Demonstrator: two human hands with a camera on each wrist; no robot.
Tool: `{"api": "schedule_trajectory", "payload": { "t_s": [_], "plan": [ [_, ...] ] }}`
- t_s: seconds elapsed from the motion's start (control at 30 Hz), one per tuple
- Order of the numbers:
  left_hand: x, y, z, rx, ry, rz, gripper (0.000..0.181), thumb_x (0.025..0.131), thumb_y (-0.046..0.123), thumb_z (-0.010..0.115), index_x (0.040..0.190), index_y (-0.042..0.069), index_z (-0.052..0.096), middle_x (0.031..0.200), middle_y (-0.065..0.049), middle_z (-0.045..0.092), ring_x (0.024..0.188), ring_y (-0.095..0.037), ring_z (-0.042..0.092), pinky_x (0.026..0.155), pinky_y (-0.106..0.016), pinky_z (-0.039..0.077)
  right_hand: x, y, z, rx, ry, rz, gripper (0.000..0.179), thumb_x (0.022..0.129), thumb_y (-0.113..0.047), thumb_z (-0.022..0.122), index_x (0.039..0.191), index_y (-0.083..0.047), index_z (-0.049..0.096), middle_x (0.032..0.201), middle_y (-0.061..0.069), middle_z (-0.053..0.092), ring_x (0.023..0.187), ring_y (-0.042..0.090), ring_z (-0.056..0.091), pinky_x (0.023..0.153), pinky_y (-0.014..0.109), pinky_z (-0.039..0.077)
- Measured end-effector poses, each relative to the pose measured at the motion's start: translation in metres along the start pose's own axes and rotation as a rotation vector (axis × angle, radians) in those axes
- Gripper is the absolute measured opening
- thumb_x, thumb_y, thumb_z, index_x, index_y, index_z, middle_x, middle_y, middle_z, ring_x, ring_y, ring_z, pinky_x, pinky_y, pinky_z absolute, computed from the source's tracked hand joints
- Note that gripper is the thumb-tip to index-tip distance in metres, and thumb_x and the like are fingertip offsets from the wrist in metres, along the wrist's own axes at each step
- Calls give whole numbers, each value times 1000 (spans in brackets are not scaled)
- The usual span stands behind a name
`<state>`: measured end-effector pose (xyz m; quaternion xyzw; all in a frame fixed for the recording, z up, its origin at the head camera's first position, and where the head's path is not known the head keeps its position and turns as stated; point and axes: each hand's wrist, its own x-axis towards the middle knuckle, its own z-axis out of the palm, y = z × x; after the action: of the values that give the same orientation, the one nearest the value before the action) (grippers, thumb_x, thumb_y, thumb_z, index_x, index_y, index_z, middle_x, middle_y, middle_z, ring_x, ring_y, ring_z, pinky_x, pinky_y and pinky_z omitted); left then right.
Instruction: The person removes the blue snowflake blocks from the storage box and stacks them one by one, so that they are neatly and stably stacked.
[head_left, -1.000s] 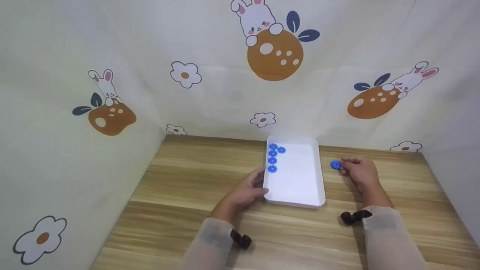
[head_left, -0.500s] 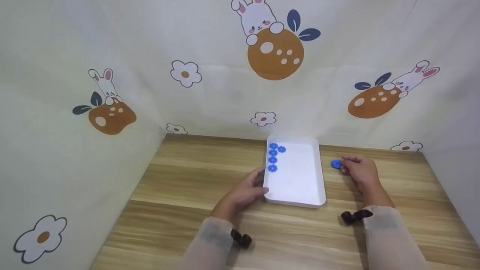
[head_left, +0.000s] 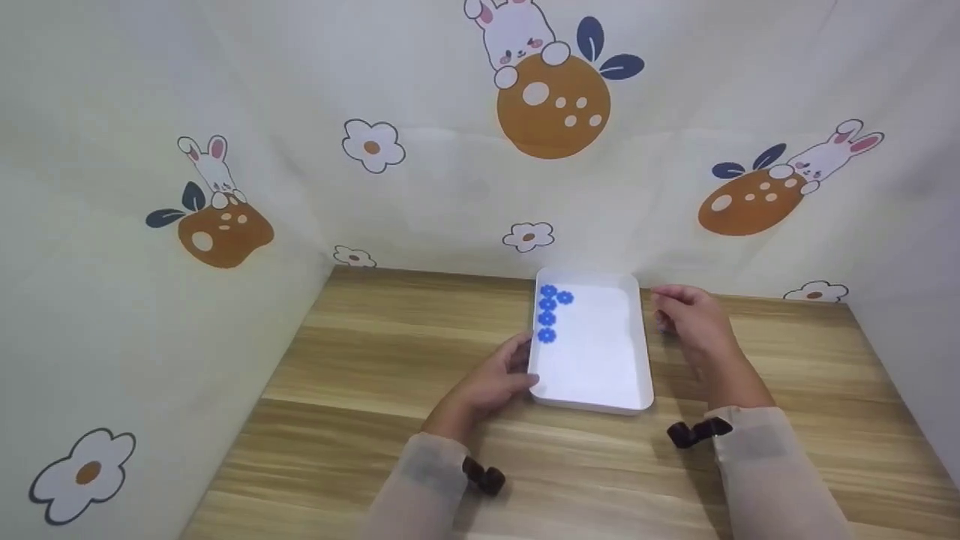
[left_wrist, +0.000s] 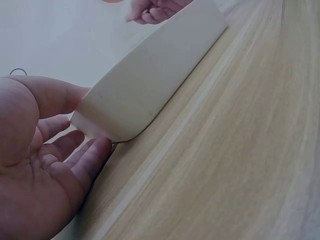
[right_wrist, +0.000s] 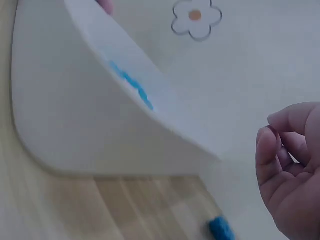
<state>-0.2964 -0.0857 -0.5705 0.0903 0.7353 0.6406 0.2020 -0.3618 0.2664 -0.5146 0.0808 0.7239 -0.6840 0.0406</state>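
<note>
Step in hand, judged from the layout: blue flowers being set out one at a time in the tray (head_left: 592,367), with the right hand (head_left: 697,322) between table (head_left: 420,337) and tray. Five flowers (head_left: 547,319) lie in the tray: four in a column along its left wall, one just right of the column's far end. Left hand (head_left: 491,379) grips the tray at its left wall, thumb over the rim, fingers against the outside, presumably as a brace. Right hand is beside the tray's right wall, fingers curled, thumb and index tips nearly together, a narrow gap at most; no blue shows there, so whether a flower is pinched cannot be told. A blue piece (right_wrist: 221,228) lies on the table to the right of the tray. Next move, as judged: if the fingers carry a flower, lift over the right rim and lower it beside the second short column; if not, return to the piece on the table. Hard to make out: the piece is almost wholly behind the right hand in the head view and cut off and blurred in the right wrist view, so single flower or stack is uncertain; the left wrist view shows only the tray's outer wall, not its contents.
</note>
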Motion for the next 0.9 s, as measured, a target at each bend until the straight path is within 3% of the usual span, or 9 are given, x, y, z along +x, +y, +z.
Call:
{"api": "schedule_trajectory", "payload": {
  "t_s": [0.23, 0.5, 0.67, 0.9],
  "plan": [
    [-1, 4, 1, 6, -1, -8, 79, 101, 13, 70, 169, 21, 31, 172, -11, 42, 161, -32, 39, 133, -50, 33, 4, -19, 31, -104, -93, -37, 37, 106, -32, 68, 133, -8, 69, 109, -4, 68, 99, 14, 69, 86, 23, 64],
    [-1, 3, 1, 1, 8, -31, 79, 101, 13, 70, 169, 24, 32, 172, -9, 42, 161, -32, 39, 133, -51, 33, 31, -29, 67, -204, -116, -4, 43, 107, -30, 65, 141, -4, 65, 124, 11, 66, 106, 24, 67, 84, 24, 63],
    [-1, 1, 1, -6, 8, -8, 80, 100, 10, 70, 169, 21, 31, 173, -12, 40, 161, -33, 38, 133, -51, 33, 50, -28, 87, -241, -124, 2, 39, 106, -25, 64, 139, -4, 67, 136, 22, 64, 105, 25, 67, 81, 24, 63],
    [0, -1, 2, -17, 2, 30, 80, 98, 7, 69, 169, 17, 32, 172, -14, 41, 161, -33, 39, 133, -49, 33, 68, -23, 107, -271, -131, -10, 37, 105, -20, 63, 136, -3, 69, 134, 22, 68, 97, 19, 67, 83, 28, 64]
  ]
}}
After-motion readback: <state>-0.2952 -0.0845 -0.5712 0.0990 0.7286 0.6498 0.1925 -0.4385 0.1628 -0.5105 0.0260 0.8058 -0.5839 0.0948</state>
